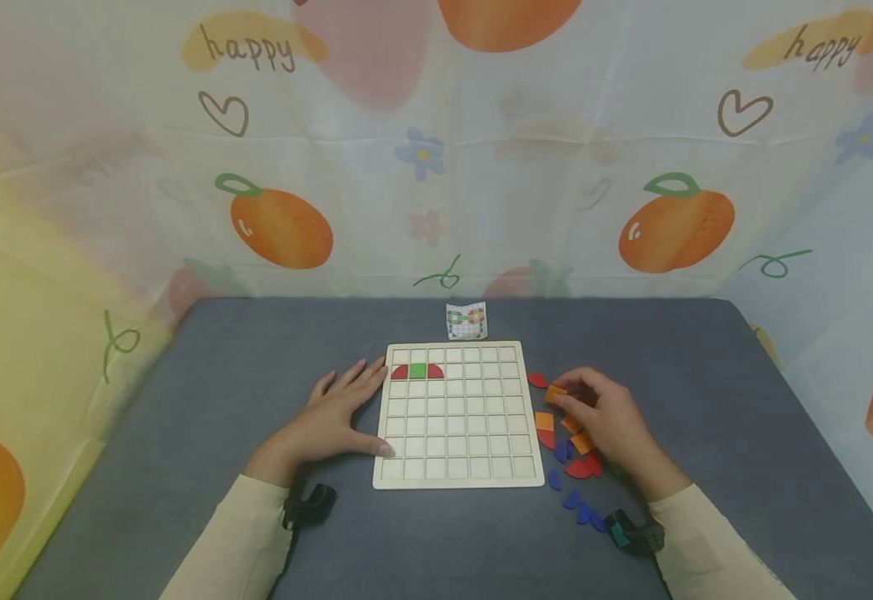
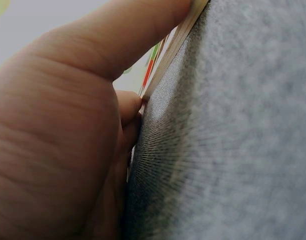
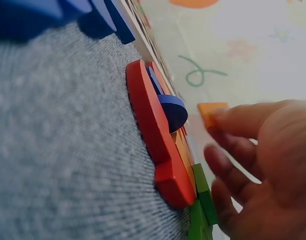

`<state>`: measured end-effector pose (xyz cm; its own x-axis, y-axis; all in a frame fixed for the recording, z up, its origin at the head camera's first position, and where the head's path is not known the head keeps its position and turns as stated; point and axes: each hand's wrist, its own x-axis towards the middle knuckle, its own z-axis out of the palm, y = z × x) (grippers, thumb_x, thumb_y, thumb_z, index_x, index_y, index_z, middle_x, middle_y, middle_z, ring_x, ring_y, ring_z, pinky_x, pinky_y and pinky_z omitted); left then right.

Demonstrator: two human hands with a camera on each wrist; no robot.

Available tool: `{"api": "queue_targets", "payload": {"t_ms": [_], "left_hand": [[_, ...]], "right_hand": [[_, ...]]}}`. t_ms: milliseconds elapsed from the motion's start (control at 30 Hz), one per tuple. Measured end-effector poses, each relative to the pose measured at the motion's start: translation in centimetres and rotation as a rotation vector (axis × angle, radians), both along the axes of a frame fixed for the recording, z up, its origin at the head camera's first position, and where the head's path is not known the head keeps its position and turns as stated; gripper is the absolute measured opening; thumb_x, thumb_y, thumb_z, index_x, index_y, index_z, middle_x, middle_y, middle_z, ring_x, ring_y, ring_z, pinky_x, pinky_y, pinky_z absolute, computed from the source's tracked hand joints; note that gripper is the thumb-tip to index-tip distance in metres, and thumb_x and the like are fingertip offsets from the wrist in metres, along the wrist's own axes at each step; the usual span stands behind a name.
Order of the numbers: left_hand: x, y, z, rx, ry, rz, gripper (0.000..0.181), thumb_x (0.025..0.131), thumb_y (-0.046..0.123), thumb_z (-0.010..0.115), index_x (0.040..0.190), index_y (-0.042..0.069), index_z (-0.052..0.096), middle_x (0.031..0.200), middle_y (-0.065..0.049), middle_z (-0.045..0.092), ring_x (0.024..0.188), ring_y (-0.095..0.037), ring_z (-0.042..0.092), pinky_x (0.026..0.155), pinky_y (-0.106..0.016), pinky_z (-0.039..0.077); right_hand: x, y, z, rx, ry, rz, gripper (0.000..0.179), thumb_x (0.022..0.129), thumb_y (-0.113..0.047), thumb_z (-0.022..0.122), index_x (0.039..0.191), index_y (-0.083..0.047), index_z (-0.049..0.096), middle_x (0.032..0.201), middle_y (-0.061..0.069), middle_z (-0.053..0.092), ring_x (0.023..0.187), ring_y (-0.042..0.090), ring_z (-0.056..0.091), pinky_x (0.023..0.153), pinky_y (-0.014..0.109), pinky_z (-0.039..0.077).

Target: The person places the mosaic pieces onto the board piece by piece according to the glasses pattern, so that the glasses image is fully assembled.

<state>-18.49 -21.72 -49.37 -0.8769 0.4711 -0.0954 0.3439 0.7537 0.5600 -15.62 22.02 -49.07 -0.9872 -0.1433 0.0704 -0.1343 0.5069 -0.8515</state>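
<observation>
A pale wooden grid board [image 1: 457,425] lies on the grey table, its second row bearing a green square [image 1: 417,371] between two red quarter-round pieces [image 1: 436,372]. My left hand [image 1: 331,421] rests at the board's left side, fingers spread, thumb on the lower left rim; the left wrist view shows this thumb [image 2: 138,30] against the wooden edge. Beyond the board's right side, my right hand [image 1: 603,417] pinches an orange square tile [image 1: 555,394] between thumb and fingers. In the right wrist view the orange tile [image 3: 210,114] is held up above the loose pieces.
Loose orange, red and blue pieces [image 1: 583,515] lie right of the board, several of them near the right wrist. Green blocks [image 3: 204,192] appear below the right hand in its wrist view. A small printed pattern card [image 1: 466,322] sits behind the board, before a fruit-patterned cloth [image 1: 526,217].
</observation>
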Motion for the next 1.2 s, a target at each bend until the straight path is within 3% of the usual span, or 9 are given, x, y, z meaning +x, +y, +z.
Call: {"api": "queue_targets", "payload": {"t_ms": [300,533,800,1033,1200], "left_hand": [[0.1,-0.1,0.0,-0.002,-0.004,0.004,0.133,0.075,0.073,0.09,0.175,0.015,0.025,0.181,-0.001,0.017,0.166,-0.032,0.004,0.125,-0.065,-0.005],[0.1,0.0,0.3,-0.001,-0.01,-0.003,0.132,0.075,0.072,0.09,0.175,0.014,0.025,0.181,0.001,0.016,0.166,-0.032,0.004,0.125,-0.065,-0.006],[0.1,0.0,0.3,-0.012,-0.001,0.0,0.133,0.075,0.072,0.09,0.174,0.013,0.025,0.181,-0.001,0.016,0.166,-0.032,0.004,0.125,-0.065,-0.005],[0.0,-0.1,0.1,-0.01,0.003,0.0,0.133,0.075,0.073,0.09,0.175,0.014,0.025,0.181,0.0,0.016,0.166,-0.031,0.004,0.125,-0.065,-0.006],[0.1,0.0,0.2,-0.014,-0.002,0.001,0.132,0.075,0.072,0.09,0.175,0.014,0.026,0.181,0.001,0.016,0.166,-0.031,0.004,0.125,-0.065,-0.006]], "right_hand": [[0.7,-1.4,2.3,-0.043,-0.014,0.011,0.02,0.106,-0.021,0.076,0.123,-0.01,0.077,0.102,0.004,0.075,0.086,0.025,0.072,0.07,0.036,0.062],[1.3,-3.2,3.6,-0.069,0.022,0.073,0.019,0.104,-0.017,0.078,0.122,-0.01,0.08,0.107,0.001,0.075,0.089,0.029,0.07,0.075,0.032,0.058],[1.0,-6.0,4.3,-0.123,0.041,0.156,0.016,0.104,-0.013,0.077,0.12,-0.01,0.079,0.109,0.0,0.076,0.092,0.031,0.072,0.079,0.034,0.057],[0.0,-9.7,4.2,-0.143,-0.007,0.199,0.017,0.105,-0.014,0.077,0.121,-0.012,0.08,0.113,-0.002,0.076,0.094,0.02,0.071,0.086,0.043,0.057],[-0.5,-12.1,3.7,-0.137,-0.048,0.21,0.016,0.104,-0.013,0.076,0.12,-0.014,0.08,0.109,-0.005,0.075,0.093,0.022,0.071,0.085,0.044,0.055]]}}
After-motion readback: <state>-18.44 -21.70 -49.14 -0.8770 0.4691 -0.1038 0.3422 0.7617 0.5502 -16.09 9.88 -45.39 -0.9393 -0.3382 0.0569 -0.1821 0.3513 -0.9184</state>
